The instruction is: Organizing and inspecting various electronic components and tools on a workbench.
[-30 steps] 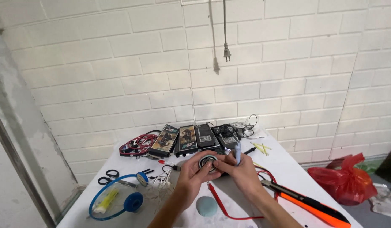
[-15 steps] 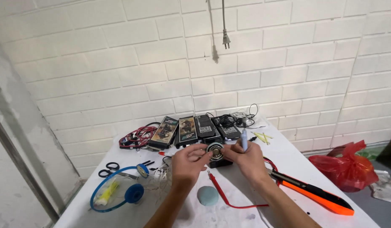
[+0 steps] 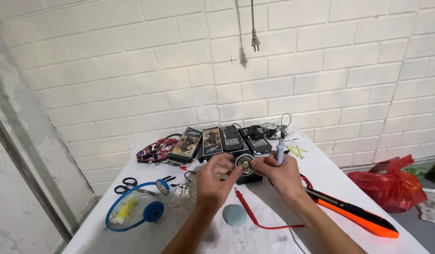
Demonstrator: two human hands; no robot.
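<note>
1. At the middle of the white counter [image 3: 321, 178], both hands are working over a small round speaker [image 3: 244, 163] that is sitting on a black box-shaped unit [image 3: 248, 178].
2. The left hand [image 3: 216, 181] is reaching in from the left with its fingers curled, fingertips touching or just beside the speaker's rim; whether it is really gripping the rim I cannot tell.
3. The right hand [image 3: 279, 175] is clenching a slim light-blue pen-shaped tool [image 3: 280, 151], held upright with its tip pointing away from the counter, while its fingers are nearing the speaker's right edge.
4. To do this well, I judge the left hand should be steadying the speaker by its rim, not the cone, and the right hand should be keeping the tool's tip clear of the wires.
5. A red probe lead [image 3: 255, 214] is trailing across the counter just below the hands, with a grey-blue round pad [image 3: 234, 215] beside it; either could be snagging a wrist.
6. Behind the speaker, flat dark packages [image 3: 211, 141] and a tangle of black cables [image 3: 259, 132] are crowding the far side.
7. To the left, a blue headset [image 3: 137, 212], black scissors [image 3: 125, 185] and a coil of red wire [image 3: 154, 151] are lying well apart.
8. To the right, an orange-and-black tool [image 3: 356, 215] is lying near the right forearm, and a red plastic bag [image 3: 391, 183] is sitting beyond the counter's edge.
</note>
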